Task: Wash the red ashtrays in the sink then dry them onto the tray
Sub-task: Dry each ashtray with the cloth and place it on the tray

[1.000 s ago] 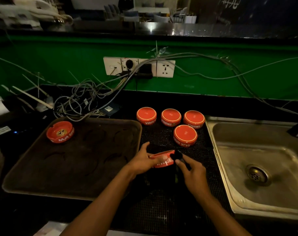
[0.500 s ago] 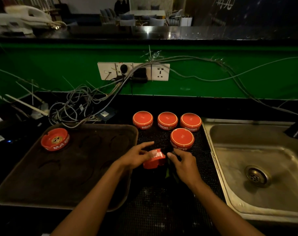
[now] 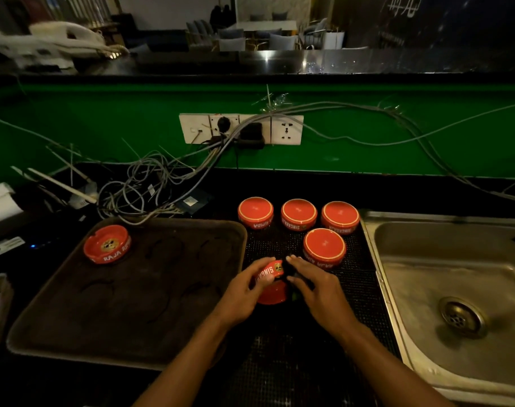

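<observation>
Left hand (image 3: 244, 284) gripping tilted red ashtray (image 3: 270, 282), right hand (image 3: 312, 284) pinching dark cloth (image 3: 294, 274) against it

Dim room, green wall (image 3: 103, 124) behind the black table (image 3: 303, 377), white socket panel (image 3: 241, 129) on the wall, tangled grey cables (image 3: 144, 183) below the panel, chairs (image 3: 232, 39) far beyond the wall.

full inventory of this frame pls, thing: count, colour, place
Upside-down red ashtrays: four, red, on black mesh mat.
Upright red ashtray: one, red, far-left corner of tray.
Held red ashtray: one, red, over the mat.
Dark rectangular tray: one, brown, left of mat.
Steel sink: one, silver, right.
Wall socket strip: one, white, green wall.
Cables: tangle, grey, behind tray.
Left hand: grips held ashtray.
Right hand: touches it; a dark item underneath, unclear.
</observation>
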